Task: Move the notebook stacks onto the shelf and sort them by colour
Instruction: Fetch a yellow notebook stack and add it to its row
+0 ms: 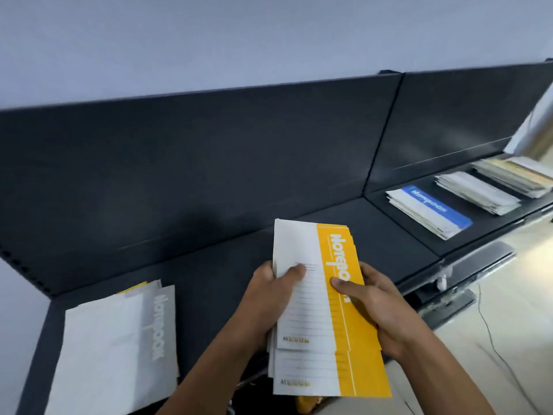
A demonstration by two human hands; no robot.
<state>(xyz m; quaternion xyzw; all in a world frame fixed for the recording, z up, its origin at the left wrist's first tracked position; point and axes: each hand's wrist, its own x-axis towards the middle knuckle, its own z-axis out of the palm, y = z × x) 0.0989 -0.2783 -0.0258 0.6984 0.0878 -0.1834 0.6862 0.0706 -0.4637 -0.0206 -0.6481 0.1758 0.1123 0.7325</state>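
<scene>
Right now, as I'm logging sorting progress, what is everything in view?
yellow notebooks: one stack, yellow and white, held above the shelf's middle
grey notebook stack: one, grey and white, shelf's left end; a yellow edge peeks from beneath
blue notebook stack: one, blue and white, shelf's right section
near pale stack: one, colour unclear, right of the blue stack
far pale stack: one, colour unclear, further right
shelf: one, dark grey, against the wall
wall: one, white, behind
floor: pale, lower right
cable: one, thin, on the floor
left hand: grips the yellow notebooks' left edge
right hand: grips their right edge
</scene>
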